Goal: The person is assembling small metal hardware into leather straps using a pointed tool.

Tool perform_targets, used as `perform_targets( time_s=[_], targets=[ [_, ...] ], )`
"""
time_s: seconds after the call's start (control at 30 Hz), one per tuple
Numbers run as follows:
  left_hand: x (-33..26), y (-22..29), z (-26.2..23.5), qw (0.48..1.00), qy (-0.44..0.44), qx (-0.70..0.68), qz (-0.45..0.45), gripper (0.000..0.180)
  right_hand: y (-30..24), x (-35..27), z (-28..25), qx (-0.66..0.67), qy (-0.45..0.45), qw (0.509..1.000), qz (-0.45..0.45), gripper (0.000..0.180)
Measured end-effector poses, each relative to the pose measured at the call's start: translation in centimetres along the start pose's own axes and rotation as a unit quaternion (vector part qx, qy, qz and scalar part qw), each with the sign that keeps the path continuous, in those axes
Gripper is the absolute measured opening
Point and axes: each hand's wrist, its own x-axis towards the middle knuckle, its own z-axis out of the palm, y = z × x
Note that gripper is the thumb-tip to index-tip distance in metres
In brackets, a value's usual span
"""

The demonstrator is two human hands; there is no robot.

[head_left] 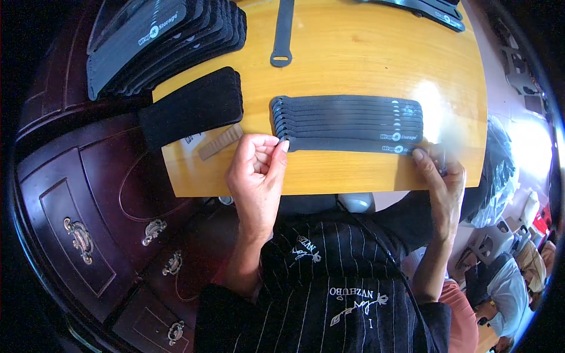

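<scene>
In front of me a row of dark grey fabric straps (pixel 347 115) lies overlapped in steps on the yellow wooden table (pixel 376 173). Each strap has a slotted, rounded left end and white print near its right end. The nearest strap (pixel 344 144) lies along the row's front edge. My left hand (pixel 256 167) pinches its slotted left end between thumb and forefinger, the other fingers curled. At its right end, my right hand (pixel 442 176) grips the corner with the thumb on top; its farther fingers are partly blurred by glare.
Thick strap stacks (pixel 170 50) stand at far left, with a black strap pile (pixel 197 103) closer in. A ribbed tan strip (pixel 220 142) lies beside my left hand. One loose strap (pixel 283 32) lies beyond the row; more straps (pixel 432 13) sit far right. Dark drawers (pixel 76 235) flank the table.
</scene>
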Motion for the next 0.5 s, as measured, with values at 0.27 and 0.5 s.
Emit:
perform_targets(
  time_s=[0.27, 0.5],
  targets=[
    [-0.02, -0.26, -0.01, 1.0, -0.011, -0.022, -0.006, 0.013, 0.44, 0.15, 0.15, -0.009, 0.019, 1.0, -0.012, 0.023],
    [-0.3, -0.08, -0.25, 0.999, -0.032, -0.027, -0.032, 0.01, 0.55, 0.22, 0.45, 0.014, 0.019, 0.999, -0.023, 0.024]
  ],
)
